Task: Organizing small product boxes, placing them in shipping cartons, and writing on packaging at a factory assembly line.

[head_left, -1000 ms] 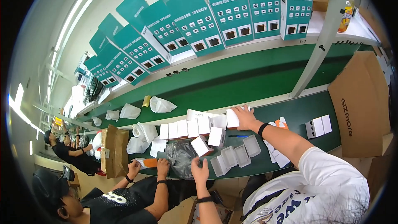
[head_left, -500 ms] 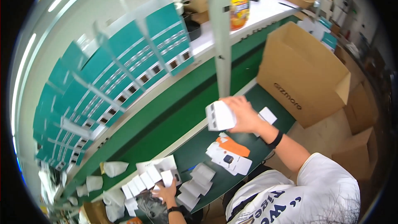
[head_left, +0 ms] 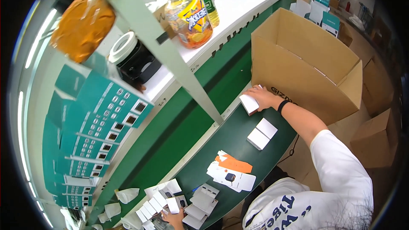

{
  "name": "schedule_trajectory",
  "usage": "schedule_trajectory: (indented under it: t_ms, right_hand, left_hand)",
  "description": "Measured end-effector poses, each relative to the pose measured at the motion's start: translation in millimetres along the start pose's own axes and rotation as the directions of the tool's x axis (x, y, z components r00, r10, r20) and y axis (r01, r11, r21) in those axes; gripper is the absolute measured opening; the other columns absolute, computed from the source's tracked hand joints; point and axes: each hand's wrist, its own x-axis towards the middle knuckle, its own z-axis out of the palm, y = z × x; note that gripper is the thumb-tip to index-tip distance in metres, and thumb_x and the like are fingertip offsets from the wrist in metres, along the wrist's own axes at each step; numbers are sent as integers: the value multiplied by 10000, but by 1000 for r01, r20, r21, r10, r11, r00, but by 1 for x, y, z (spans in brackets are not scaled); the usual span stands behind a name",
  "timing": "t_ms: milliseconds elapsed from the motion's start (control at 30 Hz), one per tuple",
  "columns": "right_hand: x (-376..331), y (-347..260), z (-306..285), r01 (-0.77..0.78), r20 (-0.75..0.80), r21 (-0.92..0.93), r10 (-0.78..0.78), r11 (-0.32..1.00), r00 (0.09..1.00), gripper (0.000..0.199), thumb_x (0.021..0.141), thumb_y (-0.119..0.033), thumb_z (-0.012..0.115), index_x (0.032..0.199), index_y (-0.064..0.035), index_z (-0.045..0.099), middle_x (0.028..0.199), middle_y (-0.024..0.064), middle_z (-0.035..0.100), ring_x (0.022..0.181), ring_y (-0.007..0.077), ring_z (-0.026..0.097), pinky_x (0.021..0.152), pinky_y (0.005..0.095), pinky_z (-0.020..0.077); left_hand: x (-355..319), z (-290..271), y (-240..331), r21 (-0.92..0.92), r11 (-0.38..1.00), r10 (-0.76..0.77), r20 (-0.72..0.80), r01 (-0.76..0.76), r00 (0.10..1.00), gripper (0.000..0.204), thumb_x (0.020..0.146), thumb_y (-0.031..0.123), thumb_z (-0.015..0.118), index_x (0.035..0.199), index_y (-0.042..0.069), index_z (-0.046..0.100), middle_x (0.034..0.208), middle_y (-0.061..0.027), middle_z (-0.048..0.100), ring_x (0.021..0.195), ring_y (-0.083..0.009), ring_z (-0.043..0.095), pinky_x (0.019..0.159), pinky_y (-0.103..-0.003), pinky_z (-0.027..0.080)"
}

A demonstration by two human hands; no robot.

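My right hand [head_left: 263, 97] reaches far along the green table [head_left: 221, 138] and grips a small stack of white boxes [head_left: 249, 103] beside a big open cardboard carton [head_left: 306, 59]. A black band sits on that wrist. Two more white boxes [head_left: 262, 133] lie flat nearer to me. At the lower edge my left hand [head_left: 172, 219] holds a small white box [head_left: 173, 205] upright among several white boxes and trays [head_left: 200, 200].
An orange slip [head_left: 233, 164] and a white leaflet [head_left: 231, 177] lie mid-table. A slanted metal post [head_left: 170, 55] crosses overhead. Teal retail boxes [head_left: 98, 115] line the left shelf; drink bottles [head_left: 194, 17] and a tape roll [head_left: 123, 47] stand on the upper shelf. More cartons [head_left: 375, 136] stand on the right.
My view has swung right toward the carton. My right hand moved from above the table down to the carton's side, still holding the white boxes.
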Motion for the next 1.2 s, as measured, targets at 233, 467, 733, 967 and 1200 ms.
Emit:
schedule_trajectory:
  t_ms: [233, 467, 733, 967, 1200]
  right_hand:
    - [-4, 23, 13, 35, 140, -138, -15, 990, 990, 1220, 545, -226, 983, 1586, -189, 349, 1609, 141, 345, 1510, 428, 269, 1154, 663, 299]
    - [-100, -97, 65, -455, 287, 76, 417, 887, 862, 1325, 619, -800, 789, 1644, -169, 237, 1691, 305, -11, 1521, 595, 73, 1107, 829, 160]
    - [-125, -71, 85, -491, 92, 75, 485, 868, 870, 1134, 582, -482, 870, 1552, -168, 374, 1652, 273, 148, 1383, 538, 329, 1017, 694, 372]
    - [-139, -1, 74, -520, -134, 192, 547, 832, 826, 1126, 575, -449, 877, 1551, -195, 377, 1658, 237, 170, 1446, 504, 269, 1072, 657, 326]
    - [-135, 1, 73, -494, -151, 218, 529, 842, 835, 1149, 568, -429, 895, 1561, -206, 361, 1652, 218, 180, 1463, 492, 224, 1083, 657, 286]
  left_hand:
    - [-7, -37, 45, 38, 996, -73, -70, 76, 995, 792, 636, 470, 862, 1151, -110, 706, 1544, -302, 406, 1403, -496, 337, 1124, -586, 356]
    - [-19, -87, -9, 199, 967, 229, -391, -161, 891, 855, 611, 321, 874, 1341, -30, 598, 1562, -261, 386, 1400, -473, 388, 1135, -607, 383]
    - [-49, -179, 254, -462, 807, 180, -403, -369, 897, 833, 604, 302, 869, 1334, -9, 614, 1514, -282, 444, 1395, -467, 400, 1141, -603, 371]
    - [-59, -94, 460, -310, 775, 484, -267, -550, 833, 670, 566, 392, 920, 1062, -28, 760, 1516, -269, 456, 1378, -476, 398, 1082, -635, 406]
    - [-49, 28, 577, -204, 961, 190, -5, -187, 982, 739, 674, 587, 852, 1099, -11, 763, 1570, -211, 408, 1405, -433, 369, 965, -737, 428]
